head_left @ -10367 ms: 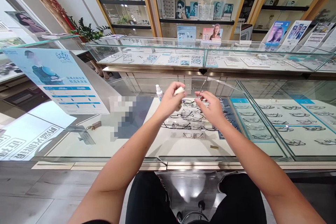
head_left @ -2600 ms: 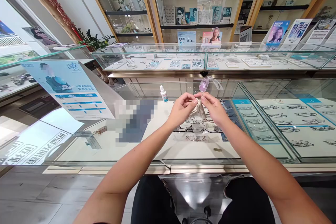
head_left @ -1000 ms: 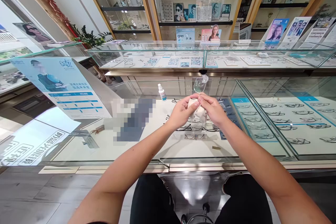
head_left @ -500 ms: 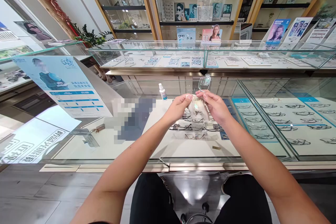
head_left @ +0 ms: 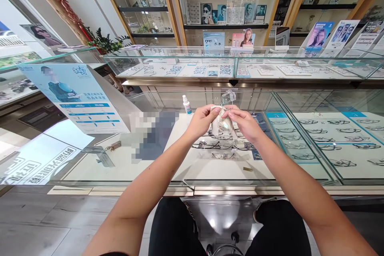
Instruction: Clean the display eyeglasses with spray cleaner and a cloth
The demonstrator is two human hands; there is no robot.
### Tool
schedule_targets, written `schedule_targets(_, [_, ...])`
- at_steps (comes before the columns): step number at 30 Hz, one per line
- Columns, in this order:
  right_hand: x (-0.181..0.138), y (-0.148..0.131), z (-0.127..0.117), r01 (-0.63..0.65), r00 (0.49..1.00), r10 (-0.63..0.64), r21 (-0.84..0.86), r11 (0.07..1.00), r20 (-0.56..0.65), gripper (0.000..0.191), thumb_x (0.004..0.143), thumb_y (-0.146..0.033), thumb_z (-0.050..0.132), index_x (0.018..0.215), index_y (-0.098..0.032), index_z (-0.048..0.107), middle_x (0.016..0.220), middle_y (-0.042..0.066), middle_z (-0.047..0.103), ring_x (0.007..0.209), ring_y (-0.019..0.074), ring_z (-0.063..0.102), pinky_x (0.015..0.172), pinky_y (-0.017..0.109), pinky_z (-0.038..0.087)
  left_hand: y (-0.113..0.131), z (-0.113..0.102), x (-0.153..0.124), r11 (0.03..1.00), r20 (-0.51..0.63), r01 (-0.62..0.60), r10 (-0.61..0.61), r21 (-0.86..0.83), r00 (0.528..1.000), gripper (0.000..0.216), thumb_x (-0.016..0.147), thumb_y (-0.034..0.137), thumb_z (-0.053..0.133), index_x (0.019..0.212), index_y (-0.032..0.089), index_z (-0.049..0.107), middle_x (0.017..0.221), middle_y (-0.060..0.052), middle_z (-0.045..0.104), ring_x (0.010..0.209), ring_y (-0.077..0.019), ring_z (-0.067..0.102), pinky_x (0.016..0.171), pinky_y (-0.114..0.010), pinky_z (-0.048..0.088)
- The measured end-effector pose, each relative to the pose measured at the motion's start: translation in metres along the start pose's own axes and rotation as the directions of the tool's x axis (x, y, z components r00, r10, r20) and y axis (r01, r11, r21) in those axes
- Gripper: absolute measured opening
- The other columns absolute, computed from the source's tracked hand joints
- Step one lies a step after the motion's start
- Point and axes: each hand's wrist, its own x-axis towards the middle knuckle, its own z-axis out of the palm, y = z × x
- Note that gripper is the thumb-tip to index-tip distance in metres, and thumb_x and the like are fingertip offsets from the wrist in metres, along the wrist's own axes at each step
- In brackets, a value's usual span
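Note:
A pair of thin-rimmed eyeglasses [head_left: 227, 99] is held on end above the glass counter, one lens uppermost and the other below, against a whitish cloth [head_left: 216, 126]. My left hand [head_left: 202, 122] is closed, pinching the cloth at the left of the lower lens. At the middle of the glasses, the fingers of my right hand [head_left: 243, 122] are pinched on the frame. The two hands' fingertips nearly meet there, and they partly hide the frame. Beneath the hands lie rows of eyeglass frames [head_left: 210, 146] in the display case.
A white spray bottle [head_left: 187, 105] stands beyond my left hand. Left of it lies a dark grey sheet [head_left: 160, 138], partly pixelated. A large poster stand [head_left: 81, 102] rises at the left, near a small brown object [head_left: 115, 145]. Another glass case [head_left: 180, 68] runs behind.
The glasses have turned slightly, their upper lens moving left and a little down. My right hand has shifted with them, while my left hand stays nearly in place on the cloth.

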Motion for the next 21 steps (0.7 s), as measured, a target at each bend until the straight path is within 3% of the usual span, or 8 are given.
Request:
schedule_targets(16, [0.0002, -0.0007, 0.0001, 0.003, 1.000, -0.002, -0.041, 0.999, 0.012, 0.043, 0.091, -0.072, 0.082, 0.094, -0.030, 0.089, 0.131, 0.007, 0.068, 0.142, 0.0322, 0.058, 0.132, 0.050, 0.035, 0.0019, 0.0003, 0.0000, 1.000, 0.006, -0.011, 0.011, 0.014, 1.000, 0.065, 0.090, 0.082, 0.077, 0.075, 0.019, 0.066, 0.066, 0.003, 0.043, 0.066, -0.0134, 0.033, 0.064, -0.030, 0.026])
schedule_targets(21, [-0.0015, -0.0030, 0.0009, -0.068, 0.998, 0.069, -0.027, 0.997, 0.007, 0.044, 0.089, -0.072, 0.082, 0.093, -0.030, 0.089, 0.142, 0.007, 0.065, 0.129, 0.0316, 0.065, 0.122, 0.050, 0.047, 0.0043, -0.0017, 0.0004, 0.999, -0.002, 0.018, -0.018, -0.029, 1.000, 0.068, 0.089, 0.084, 0.075, 0.076, 0.017, 0.069, 0.066, 0.001, 0.054, 0.065, -0.0129, 0.041, 0.064, -0.028, 0.035])
